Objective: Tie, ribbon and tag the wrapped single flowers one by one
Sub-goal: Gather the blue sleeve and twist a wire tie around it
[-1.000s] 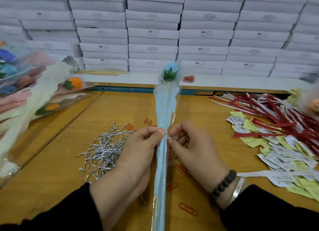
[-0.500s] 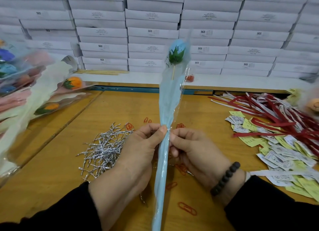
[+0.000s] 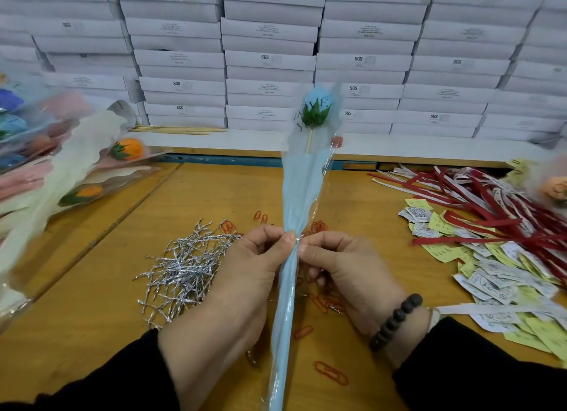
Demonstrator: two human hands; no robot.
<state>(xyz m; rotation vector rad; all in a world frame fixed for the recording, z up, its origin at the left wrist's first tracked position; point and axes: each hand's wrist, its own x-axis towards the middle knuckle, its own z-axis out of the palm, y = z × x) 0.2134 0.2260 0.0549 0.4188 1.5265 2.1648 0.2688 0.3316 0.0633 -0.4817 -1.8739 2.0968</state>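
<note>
The white boxes stacked across the upper half of the frame carry the printed mark "SGS" on many of their front faces; the smaller print lines on the other faces are too small to read. The clear sleeve of the wrapped flower at frame centre bears dark lettering reading "LOVE YOU". The paper tags at right carry print and a QR-type code, not legible.

head cam | faces forward-down | close over table | single view
</note>
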